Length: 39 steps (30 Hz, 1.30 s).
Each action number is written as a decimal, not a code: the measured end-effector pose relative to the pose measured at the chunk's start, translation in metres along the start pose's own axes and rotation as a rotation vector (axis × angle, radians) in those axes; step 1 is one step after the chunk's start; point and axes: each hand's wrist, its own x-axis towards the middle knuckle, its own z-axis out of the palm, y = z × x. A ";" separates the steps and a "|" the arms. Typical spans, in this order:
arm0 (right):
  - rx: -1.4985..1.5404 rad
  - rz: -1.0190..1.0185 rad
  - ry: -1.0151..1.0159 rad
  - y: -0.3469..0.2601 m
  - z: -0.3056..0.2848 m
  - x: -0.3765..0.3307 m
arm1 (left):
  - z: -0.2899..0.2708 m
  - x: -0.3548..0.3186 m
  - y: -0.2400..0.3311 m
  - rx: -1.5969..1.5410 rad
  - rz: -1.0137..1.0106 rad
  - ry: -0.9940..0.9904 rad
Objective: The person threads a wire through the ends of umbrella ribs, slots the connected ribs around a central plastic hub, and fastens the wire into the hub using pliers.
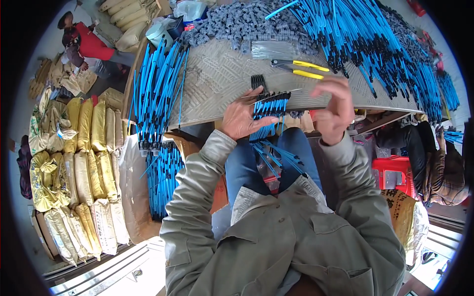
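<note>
A bundle of blue tubes (270, 107) with black ends is gripped in the left hand (243, 118) at the near edge of a table (212, 81), above the lap of a seated person in a jacket and jeans. The right hand (335, 111) is raised to the right, apart from the left and blurred, its fingers curled; whether anything is pinched in it cannot be told. A thin wire (294, 91) is seen across the bundle's top. Beyond the hands, yellow-handled pliers (311, 65) are laid beside a stack of thin, shiny strips (274, 50), with grey fittings (237, 24) heaped behind. More blue tubes are piled at right (345, 29) and gathered along the table's left side (160, 84). At far left, filled sacks (91, 172) are stacked, and a person in red (94, 45) is seen beyond.
</note>
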 end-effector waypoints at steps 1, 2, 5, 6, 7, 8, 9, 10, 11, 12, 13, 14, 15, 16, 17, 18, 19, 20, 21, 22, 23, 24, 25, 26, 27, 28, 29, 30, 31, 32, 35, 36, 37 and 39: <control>0.319 0.337 0.196 0.002 0.002 -0.014 | 0.001 0.002 0.001 -0.004 0.012 0.022; 0.315 0.338 0.194 0.008 0.005 -0.025 | 0.003 0.005 -0.001 -0.009 0.013 0.023; 0.351 0.540 -0.244 0.006 0.030 -0.025 | 0.002 0.001 -0.006 -0.007 0.036 0.015; 0.538 0.555 -0.293 0.006 0.043 -0.018 | 0.002 -0.002 -0.007 -0.007 0.032 0.012; 0.726 0.565 -0.341 0.008 0.049 -0.015 | 0.003 -0.005 -0.008 -0.021 -0.037 -0.075; 0.730 0.559 -0.341 0.012 0.052 -0.016 | 0.003 -0.007 -0.010 -0.031 -0.104 -0.157; 0.771 0.584 -0.401 0.017 0.056 -0.022 | 0.004 -0.008 -0.012 -0.040 -0.171 -0.239; 0.811 0.607 -0.462 0.021 0.060 -0.027 | 0.005 -0.008 -0.015 -0.032 -0.170 -0.235; 0.855 0.628 -0.525 0.020 0.064 -0.024 | 0.005 -0.007 -0.017 0.003 -0.079 -0.178; 0.861 0.617 -0.526 0.017 0.066 -0.022 | 0.005 -0.006 -0.018 0.039 0.015 -0.122; 0.877 0.709 -0.442 0.011 0.068 -0.022 | 0.005 -0.005 -0.018 0.075 0.111 -0.066; 0.889 0.799 -0.355 0.004 0.069 -0.022 | 0.004 -0.006 -0.017 0.084 0.112 -0.063; 0.899 0.889 -0.267 -0.002 0.067 -0.020 | 0.003 -0.006 -0.016 0.028 0.080 -0.079; 0.901 0.881 -0.265 -0.008 0.063 -0.015 | -0.001 -0.005 -0.011 -0.029 0.047 -0.098; 0.832 0.807 -0.242 -0.013 0.056 -0.008 | -0.005 -0.004 -0.005 -0.087 0.015 -0.117; 0.752 0.733 -0.217 -0.019 0.043 0.003 | -0.008 0.005 0.007 -0.087 0.028 -0.114; 0.677 0.664 -0.194 -0.026 0.030 0.013 | -0.013 0.013 0.025 -0.175 0.049 -0.115; 0.671 0.664 -0.190 -0.034 0.013 0.023 | -0.015 0.020 0.043 -0.264 0.070 -0.117; 0.741 0.692 -0.217 -0.047 -0.004 0.035 | -0.015 0.020 0.057 -0.349 0.086 -0.118; 0.811 0.722 -0.244 -0.056 -0.017 0.038 | -0.008 0.017 0.067 -0.348 0.088 -0.121; 0.809 0.719 -0.238 -0.062 -0.024 0.031 | 0.002 0.013 0.080 -0.552 -0.031 -0.173; 0.838 0.778 -0.218 -0.066 -0.029 0.023 | 0.011 0.011 0.092 -0.752 -0.149 -0.224; 0.868 0.837 -0.199 -0.069 -0.033 0.013 | 0.028 0.002 0.099 -0.903 -0.214 -0.227; 0.916 0.887 -0.186 -0.069 -0.030 0.005 | 0.045 -0.012 0.099 -1.039 -0.289 -0.218; 0.908 0.877 -0.181 -0.065 -0.033 -0.007 | 0.069 -0.022 0.106 -1.195 -0.383 -0.164; 0.905 0.997 -0.182 -0.059 -0.033 -0.023 | 0.087 -0.030 0.111 -1.349 -0.484 -0.109; 0.904 1.117 -0.183 -0.053 -0.033 -0.037 | 0.100 -0.036 0.108 -1.345 -0.477 -0.114; 0.912 1.241 -0.190 -0.048 -0.031 -0.044 | 0.109 -0.042 0.103 -1.328 -0.544 -0.151; 0.923 1.246 -0.189 -0.048 -0.032 -0.043 | 0.114 -0.048 0.102 -1.314 -0.617 -0.190; 0.949 1.305 -0.187 -0.048 -0.035 -0.039 | 0.118 -0.054 0.101 -1.299 -0.692 -0.229; 1.015 1.410 -0.175 -0.036 -0.038 -0.024 | 0.100 -0.044 0.117 -1.322 -0.716 -0.223; 1.022 1.400 -0.165 -0.037 -0.038 -0.021 | 0.097 -0.042 0.122 -1.345 -0.729 -0.216; 1.029 1.390 -0.155 -0.037 -0.038 -0.018 | 0.103 -0.043 0.116 -1.343 -0.743 -0.215; 1.035 1.386 -0.140 -0.025 -0.033 -0.025 | 0.128 -0.051 0.091 -1.283 -0.799 -0.193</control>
